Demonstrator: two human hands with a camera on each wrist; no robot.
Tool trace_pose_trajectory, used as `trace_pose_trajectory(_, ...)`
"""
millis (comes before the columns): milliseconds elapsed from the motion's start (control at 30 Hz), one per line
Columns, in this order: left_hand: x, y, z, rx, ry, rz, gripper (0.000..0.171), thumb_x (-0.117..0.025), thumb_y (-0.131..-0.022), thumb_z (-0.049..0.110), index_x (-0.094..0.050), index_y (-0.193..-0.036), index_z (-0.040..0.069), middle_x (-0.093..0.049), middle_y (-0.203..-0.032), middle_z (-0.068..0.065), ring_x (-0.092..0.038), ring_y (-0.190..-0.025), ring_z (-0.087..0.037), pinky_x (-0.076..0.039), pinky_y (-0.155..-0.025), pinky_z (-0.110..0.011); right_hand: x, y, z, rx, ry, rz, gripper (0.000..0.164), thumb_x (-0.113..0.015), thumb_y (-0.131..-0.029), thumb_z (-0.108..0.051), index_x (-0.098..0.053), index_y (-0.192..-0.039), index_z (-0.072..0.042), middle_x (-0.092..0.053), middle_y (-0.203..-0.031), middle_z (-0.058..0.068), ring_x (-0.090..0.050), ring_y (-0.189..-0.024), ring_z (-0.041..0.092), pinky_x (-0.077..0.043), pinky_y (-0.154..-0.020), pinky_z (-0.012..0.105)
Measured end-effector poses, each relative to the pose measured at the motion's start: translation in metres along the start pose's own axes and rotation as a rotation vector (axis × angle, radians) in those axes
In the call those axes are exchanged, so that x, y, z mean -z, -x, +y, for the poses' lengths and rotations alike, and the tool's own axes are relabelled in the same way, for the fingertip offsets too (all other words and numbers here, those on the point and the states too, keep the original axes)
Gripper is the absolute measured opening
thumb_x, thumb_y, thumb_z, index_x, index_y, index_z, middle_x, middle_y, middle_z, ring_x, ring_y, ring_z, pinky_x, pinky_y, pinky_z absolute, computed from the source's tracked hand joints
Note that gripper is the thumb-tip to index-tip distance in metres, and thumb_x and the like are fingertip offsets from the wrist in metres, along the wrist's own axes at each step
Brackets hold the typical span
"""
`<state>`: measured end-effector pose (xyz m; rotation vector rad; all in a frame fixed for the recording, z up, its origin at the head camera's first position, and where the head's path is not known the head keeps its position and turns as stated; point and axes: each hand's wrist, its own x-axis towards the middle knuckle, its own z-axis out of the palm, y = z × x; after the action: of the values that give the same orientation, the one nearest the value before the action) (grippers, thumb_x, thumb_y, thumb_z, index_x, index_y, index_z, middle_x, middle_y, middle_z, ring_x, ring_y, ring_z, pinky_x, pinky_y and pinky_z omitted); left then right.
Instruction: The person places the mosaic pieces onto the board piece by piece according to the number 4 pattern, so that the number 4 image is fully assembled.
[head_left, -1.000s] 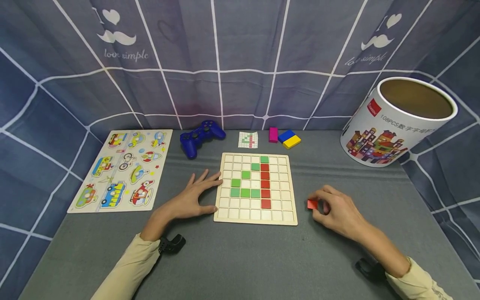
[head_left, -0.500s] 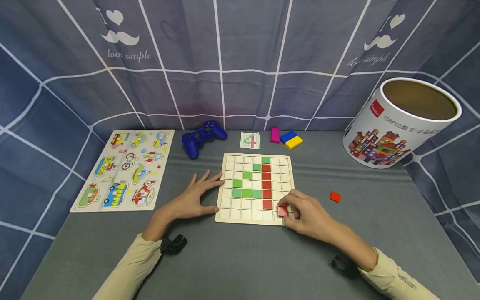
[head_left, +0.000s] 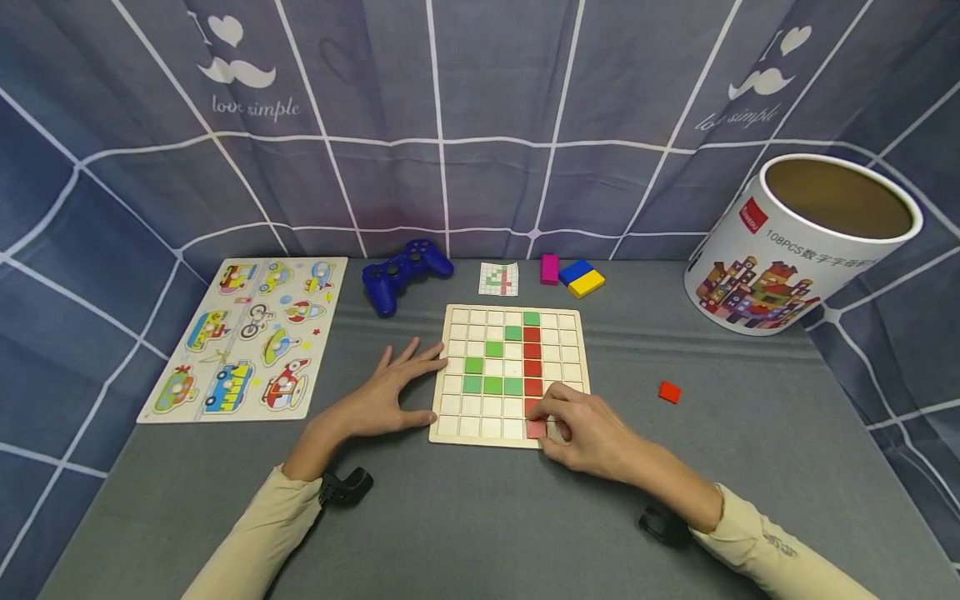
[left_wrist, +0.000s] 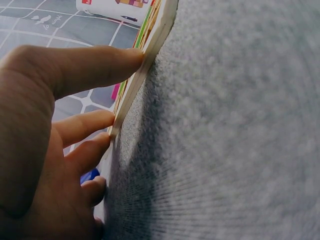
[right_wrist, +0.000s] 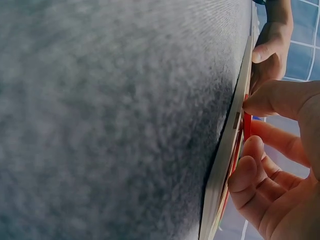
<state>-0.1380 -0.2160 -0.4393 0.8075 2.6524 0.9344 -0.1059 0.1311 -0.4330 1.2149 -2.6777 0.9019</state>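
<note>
A pale wooden grid board (head_left: 465, 428) lies on the table with green and red square tiles set in its cells. At its left edge rests my left hand (head_left: 382, 402), fingers spread; the left wrist view shows thumb and fingertips (left_wrist: 131, 59) touching the board's side. My right hand (head_left: 592, 433) pinches a red tile (head_left: 536, 429) over the bottom-row cell below the red column. In the right wrist view that tile (right_wrist: 247, 125) stands tilted at the board's edge between thumb and fingers. Another red tile (head_left: 670, 392) lies on the table to the right.
Behind the board are a small pattern card (head_left: 498, 280), a magenta block (head_left: 550, 269), and blue (head_left: 576, 272) and yellow (head_left: 587, 284) blocks. A blue game controller (head_left: 405, 273) and a vehicle puzzle board (head_left: 247, 333) stand left. A large white tub (head_left: 795, 250) is at back right.
My right hand has carried the red tile leftward from the table beside the board to the bottom row, leaving another red tile behind. The left hand stays at the board's edge.
</note>
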Motion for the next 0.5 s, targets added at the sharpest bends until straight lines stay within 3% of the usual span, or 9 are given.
trace_pose_trajectory(500,-0.0006,-0.0004,-0.0013,-0.007,-0.003,0.001,0.081,-0.080,-0.084,0.033,-0.043,-0.154,0.015,-0.020,-0.165,0.001,-0.003,-0.152,-0.033,0.010,-0.115,-0.062,0.0013,0.0020,0.0001,-0.020,-0.003,-0.017,0.029,-0.078,-0.076,-0.010,-0.072,-0.104,-0.017,-0.053,-0.084,-0.007,-0.044,-0.061,0.001,-0.036,-0.053,0.020)
